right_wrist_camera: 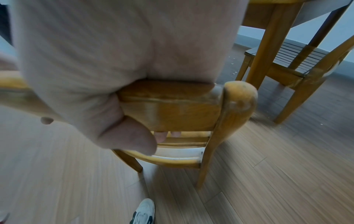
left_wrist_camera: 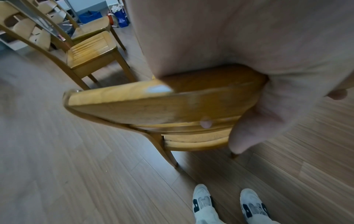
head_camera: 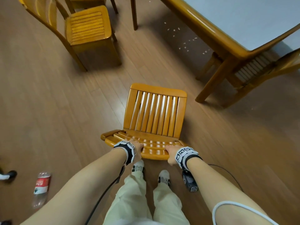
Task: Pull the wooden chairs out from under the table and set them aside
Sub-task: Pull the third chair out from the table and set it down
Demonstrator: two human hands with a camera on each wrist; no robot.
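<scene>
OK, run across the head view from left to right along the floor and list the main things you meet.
Plastic bottle lying on the floor → chair set aside → chair held by both hands → table, with another chair tucked under its corner.

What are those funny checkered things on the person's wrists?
Both arms are bare. The left wrist band and right wrist band are white and black with square checker-like markers. A small black camera box hangs under the right one, and thin black cables trail off.
</scene>
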